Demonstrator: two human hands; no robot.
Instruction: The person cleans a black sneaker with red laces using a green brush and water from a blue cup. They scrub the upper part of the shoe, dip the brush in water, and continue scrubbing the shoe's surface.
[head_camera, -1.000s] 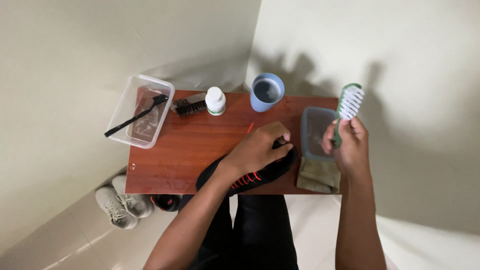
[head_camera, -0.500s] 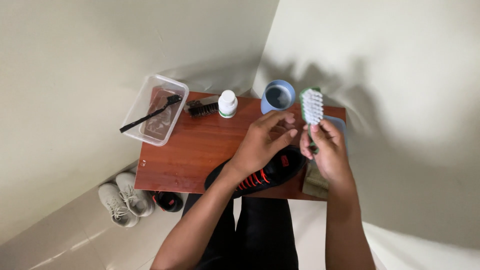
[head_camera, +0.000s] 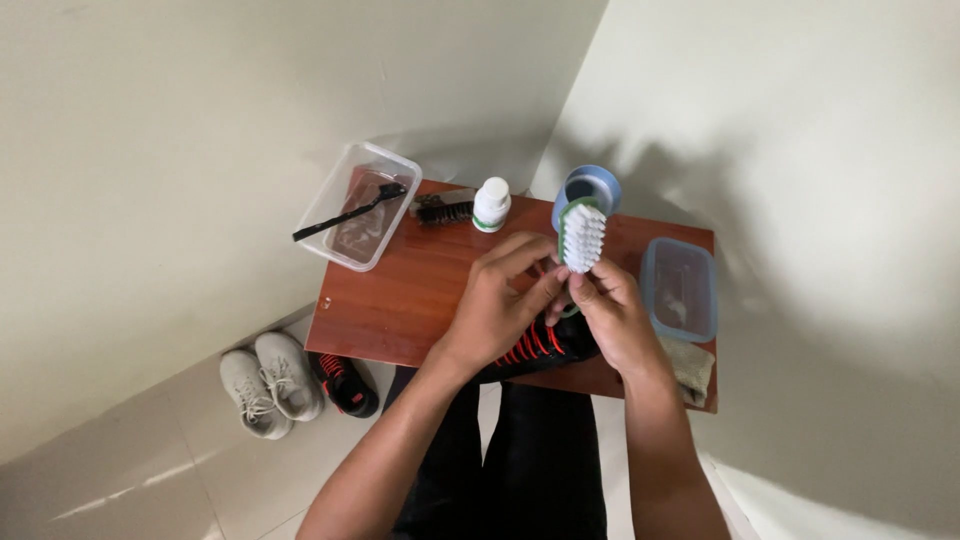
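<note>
My right hand (head_camera: 612, 315) grips the handle of a green brush with white bristles (head_camera: 581, 235), held upright over the wooden table (head_camera: 400, 300). My left hand (head_camera: 500, 300) touches the same brush just below the bristles, fingers wrapped toward the handle. Under both hands lies a black shoe with red laces (head_camera: 535, 345) at the table's near edge, mostly hidden by my hands.
On the table: a clear tub (head_camera: 360, 205) with a black brush across it, a small dark brush (head_camera: 442, 210), a white bottle (head_camera: 491, 204), a blue cup (head_camera: 588, 187), a blue-rimmed tub (head_camera: 680, 288), a cloth (head_camera: 692, 365). Grey shoes (head_camera: 268, 382) and a black shoe (head_camera: 345, 385) lie on the floor.
My right hand brought the brush from the right side toward the middle. My left hand left the shoe and rose to meet the brush.
</note>
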